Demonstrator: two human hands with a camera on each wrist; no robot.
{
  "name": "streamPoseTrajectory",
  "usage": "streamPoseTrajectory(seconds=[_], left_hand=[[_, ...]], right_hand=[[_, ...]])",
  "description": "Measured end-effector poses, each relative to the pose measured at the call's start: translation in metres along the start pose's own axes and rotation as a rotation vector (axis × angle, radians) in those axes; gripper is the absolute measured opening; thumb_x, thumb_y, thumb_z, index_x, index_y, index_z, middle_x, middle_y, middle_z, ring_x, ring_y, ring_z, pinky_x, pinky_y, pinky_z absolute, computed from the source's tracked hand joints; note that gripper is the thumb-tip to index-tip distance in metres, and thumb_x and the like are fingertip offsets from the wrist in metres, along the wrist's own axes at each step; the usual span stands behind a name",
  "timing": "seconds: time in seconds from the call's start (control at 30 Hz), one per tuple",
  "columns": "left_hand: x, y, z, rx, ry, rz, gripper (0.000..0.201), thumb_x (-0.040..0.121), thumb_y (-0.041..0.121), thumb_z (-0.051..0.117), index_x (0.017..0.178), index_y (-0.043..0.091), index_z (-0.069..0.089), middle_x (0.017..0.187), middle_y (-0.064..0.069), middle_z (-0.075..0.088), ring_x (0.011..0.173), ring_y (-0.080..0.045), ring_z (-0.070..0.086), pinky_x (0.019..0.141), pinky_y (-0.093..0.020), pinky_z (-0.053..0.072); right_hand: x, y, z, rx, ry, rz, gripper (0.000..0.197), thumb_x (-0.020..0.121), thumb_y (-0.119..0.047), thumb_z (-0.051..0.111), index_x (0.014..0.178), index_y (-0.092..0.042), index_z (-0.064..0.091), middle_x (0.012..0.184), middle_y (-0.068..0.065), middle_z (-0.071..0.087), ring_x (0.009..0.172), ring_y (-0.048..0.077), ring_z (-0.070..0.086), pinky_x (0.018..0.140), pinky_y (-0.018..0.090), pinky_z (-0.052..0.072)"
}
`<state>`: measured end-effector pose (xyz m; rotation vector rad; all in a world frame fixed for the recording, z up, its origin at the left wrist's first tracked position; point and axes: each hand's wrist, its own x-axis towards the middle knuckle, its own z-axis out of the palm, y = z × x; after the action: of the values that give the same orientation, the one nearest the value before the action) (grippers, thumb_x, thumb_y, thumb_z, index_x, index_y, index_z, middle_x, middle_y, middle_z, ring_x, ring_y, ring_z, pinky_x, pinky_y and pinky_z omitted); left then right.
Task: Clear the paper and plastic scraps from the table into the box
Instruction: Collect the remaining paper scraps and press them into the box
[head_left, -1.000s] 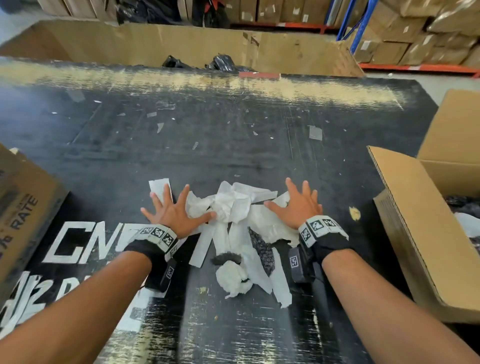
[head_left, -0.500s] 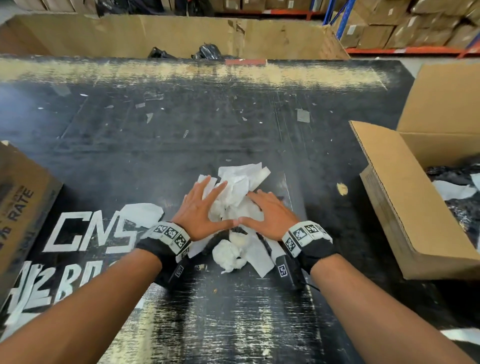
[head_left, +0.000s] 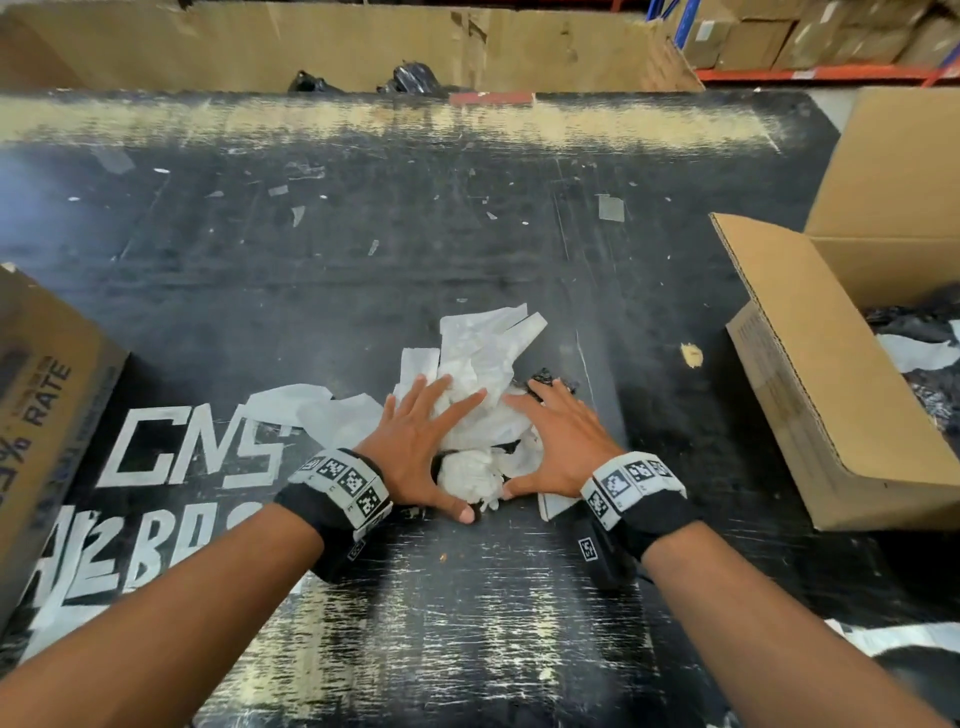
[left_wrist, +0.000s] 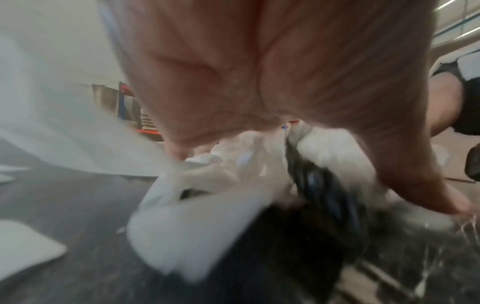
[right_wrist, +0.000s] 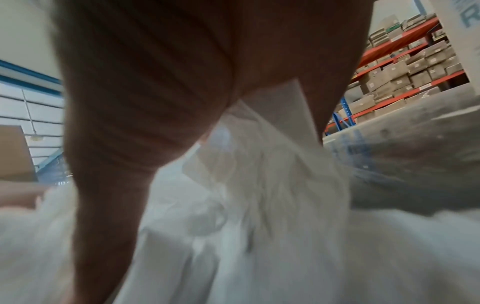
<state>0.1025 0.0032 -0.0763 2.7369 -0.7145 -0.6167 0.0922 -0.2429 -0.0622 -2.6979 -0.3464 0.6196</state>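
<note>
A heap of white paper scraps (head_left: 478, 410) with bits of black plastic (head_left: 545, 376) in it lies on the black table (head_left: 363, 291), a little below the middle of the head view. The two hands sit on either side of it. The left hand (head_left: 415, 447) lies at the heap's 9 o'clock side, fingers straight and spread, pointing toward 1 o'clock, with its thumb stretched along the near edge at about 6 o'clock. The right hand (head_left: 561, 441) lies at the 3 o'clock side, fingers spread and pointing toward 11 o'clock, fingertips on the black plastic, thumb also along the near edge. Both palms press flat against the paper; neither hand is curled round anything, and the two thumbs nearly meet under a crumpled white wad (head_left: 470, 475).

One flat white sheet (head_left: 311, 410) lies outside the left hand, at its 9 o'clock, touching the heap. The left wrist view, blurred, shows the palm (left_wrist: 259, 72) over white paper and a dark strip of plastic (left_wrist: 319, 181). The right wrist view shows the palm (right_wrist: 155, 82) over white paper (right_wrist: 259, 195).

The open cardboard box (head_left: 810, 374) stands at 3 o'clock from the heap, well apart from the right hand, with white and black scraps already inside. Small flecks (head_left: 296, 213) dot the table toward 12 o'clock.
</note>
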Motion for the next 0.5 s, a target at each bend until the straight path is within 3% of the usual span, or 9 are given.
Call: streamPoseTrajectory(seconds=[0.13, 0.23, 0.33, 0.4, 0.5], left_hand=[[-0.023, -0.007, -0.019, -0.072, 0.12, -0.131, 0.131, 0.047, 0.101, 0.058, 0.148, 0.063, -0.016, 0.167, 0.007, -0.024, 0.151, -0.029, -0.028, 0.113, -0.076, -0.006], [-0.037, -0.033, -0.023, -0.084, 0.212, -0.402, 0.129, 0.045, 0.108, 0.045, 0.148, 0.062, -0.016, 0.166, 0.006, -0.026, 0.15, -0.034, -0.029, 0.111, -0.08, -0.002], [-0.043, -0.054, -0.015, -0.123, 0.132, -0.599, 0.136, 0.039, 0.111, 0.04, 0.15, 0.058, -0.017, 0.165, 0.0, -0.028, 0.151, -0.042, -0.023, 0.111, -0.08, 0.002], [-0.043, -0.056, -0.008, -0.141, 0.085, -0.591, 0.136, 0.04, 0.111, 0.039, 0.152, 0.056, -0.016, 0.167, -0.002, -0.025, 0.152, -0.044, -0.018, 0.114, -0.077, 0.002], [-0.038, -0.047, -0.002, -0.17, 0.084, -0.468, 0.132, 0.047, 0.109, 0.038, 0.153, 0.053, -0.017, 0.169, -0.001, -0.016, 0.154, -0.036, -0.017, 0.119, -0.07, 0.003]], right_hand=[[-0.006, -0.004, -0.019, 0.076, 0.024, -0.037, 0.128, 0.046, -0.083, 0.075, 0.152, -0.043, 0.014, 0.165, -0.005, 0.005, 0.154, 0.022, 0.001, 0.121, 0.058, 0.012], [-0.003, -0.01, -0.025, 0.095, 0.008, -0.042, 0.144, 0.039, -0.087, 0.076, 0.152, -0.052, -0.006, 0.166, -0.004, -0.016, 0.153, 0.024, -0.011, 0.121, 0.059, 0.005], [0.006, -0.016, -0.014, 0.031, -0.06, -0.062, 0.149, 0.038, -0.088, 0.075, 0.145, -0.058, -0.023, 0.161, -0.005, -0.033, 0.15, 0.03, -0.021, 0.119, 0.062, -0.001], [0.016, -0.022, 0.002, -0.023, -0.07, -0.071, 0.142, 0.046, -0.087, 0.073, 0.146, -0.057, -0.022, 0.161, -0.005, -0.033, 0.15, 0.032, -0.021, 0.119, 0.062, -0.003], [0.025, -0.031, 0.021, -0.086, -0.009, -0.082, 0.124, 0.058, -0.088, 0.064, 0.153, -0.052, -0.008, 0.166, -0.001, -0.02, 0.152, 0.031, -0.016, 0.12, 0.06, -0.005]])
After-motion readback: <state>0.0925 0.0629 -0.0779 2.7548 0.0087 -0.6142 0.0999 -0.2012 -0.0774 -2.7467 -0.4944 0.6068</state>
